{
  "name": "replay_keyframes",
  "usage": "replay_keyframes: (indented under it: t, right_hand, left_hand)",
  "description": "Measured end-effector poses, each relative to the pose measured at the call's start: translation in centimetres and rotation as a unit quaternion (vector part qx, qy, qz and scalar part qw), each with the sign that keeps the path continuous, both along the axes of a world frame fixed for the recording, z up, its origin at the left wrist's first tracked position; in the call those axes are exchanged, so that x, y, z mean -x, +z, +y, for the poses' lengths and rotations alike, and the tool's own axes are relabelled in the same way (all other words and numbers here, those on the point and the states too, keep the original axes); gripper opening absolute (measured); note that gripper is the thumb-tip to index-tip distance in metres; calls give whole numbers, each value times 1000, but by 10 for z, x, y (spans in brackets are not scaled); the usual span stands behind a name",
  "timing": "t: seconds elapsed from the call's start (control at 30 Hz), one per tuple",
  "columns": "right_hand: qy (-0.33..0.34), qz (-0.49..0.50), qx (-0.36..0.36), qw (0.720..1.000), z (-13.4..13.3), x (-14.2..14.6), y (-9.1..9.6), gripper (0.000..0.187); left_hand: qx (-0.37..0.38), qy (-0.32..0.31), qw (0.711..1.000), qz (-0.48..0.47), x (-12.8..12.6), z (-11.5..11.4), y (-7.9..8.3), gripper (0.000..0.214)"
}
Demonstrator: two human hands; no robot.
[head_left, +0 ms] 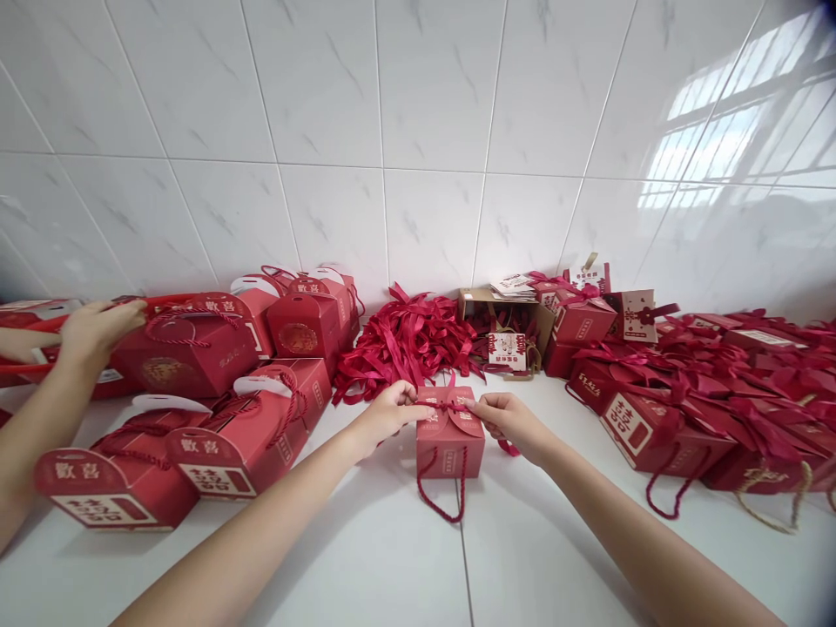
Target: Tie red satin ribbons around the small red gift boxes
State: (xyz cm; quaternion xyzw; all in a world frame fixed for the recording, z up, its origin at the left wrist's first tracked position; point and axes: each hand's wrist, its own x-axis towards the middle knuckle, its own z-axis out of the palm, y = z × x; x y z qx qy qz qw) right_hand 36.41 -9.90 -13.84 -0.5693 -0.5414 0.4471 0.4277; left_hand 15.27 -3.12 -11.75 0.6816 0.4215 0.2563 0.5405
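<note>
A small red gift box (450,442) stands on the white tiled floor in front of me, a red cord handle hanging down its front. A red ribbon (450,405) runs across its top. My left hand (387,412) pinches the ribbon's left end at the box's top edge. My right hand (510,420) pinches the right end, and a loose bit of ribbon trails beneath it. Both hands are closed on the ribbon.
Another person's hand (97,329) at far left rests on a larger red box (189,348). More large boxes (228,444) lie at left, a heap of loose ribbons (405,340) behind, a cardboard carton (502,313) of tags, and several finished small boxes (659,427) at right. A tiled wall stands behind.
</note>
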Motion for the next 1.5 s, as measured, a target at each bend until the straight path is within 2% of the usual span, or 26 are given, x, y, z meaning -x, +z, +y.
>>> replay_keyframes:
  t: [0.23, 0.47, 0.6, 0.73, 0.87, 0.97, 1.07, 1.17, 1.27, 1.37, 1.43, 1.5]
  right_hand:
    - [-70, -29, -19, 997, -3, -5, 1, 46]
    - [-102, -92, -96, 986, -9, -12, 11, 45]
    - [-76, -101, -110, 986, -11, -14, 11, 41]
    - [-30, -60, -103, 992, -15, -18, 11, 32]
    - [5, -24, -92, 995, -22, -19, 21, 26]
    - [10, -4, -71, 997, -26, -18, 31, 27]
    - [27, 24, -44, 998, -25, -19, 32, 29]
    - [49, 73, -27, 996, -22, -20, 28, 30]
    - [58, 92, -40, 993, -20, -20, 29, 28]
    - [64, 18, -71, 995, -18, -17, 41, 24]
    - [53, -67, -101, 991, -16, -14, 51, 23]
    - [26, -152, -154, 976, -14, -12, 60, 22]
  left_hand:
    - [-12, 0, 1000, 13, 3, -4, 9, 36]
    - [-38, 18, 999, 30, 3, -6, 9, 36]
    - [-48, 23, 998, 35, 4, -6, 10, 38]
    - [-50, 21, 998, 25, 5, -5, 9, 37]
    - [-38, 24, 998, 33, 5, -5, 10, 38]
    - [-36, 19, 998, 37, 4, -6, 10, 37]
    - [-46, 18, 998, 33, 3, -4, 6, 35]
    - [-93, 39, 994, 33, 3, -3, 6, 35]
    - [-211, 51, 975, 49, 2, -6, 16, 33]
    - [-297, -4, 952, 69, -5, -15, 33, 23]
    - [-303, -56, 949, 68, -14, -21, 41, 19]
    - [-296, -87, 949, 67, -25, -25, 45, 20]
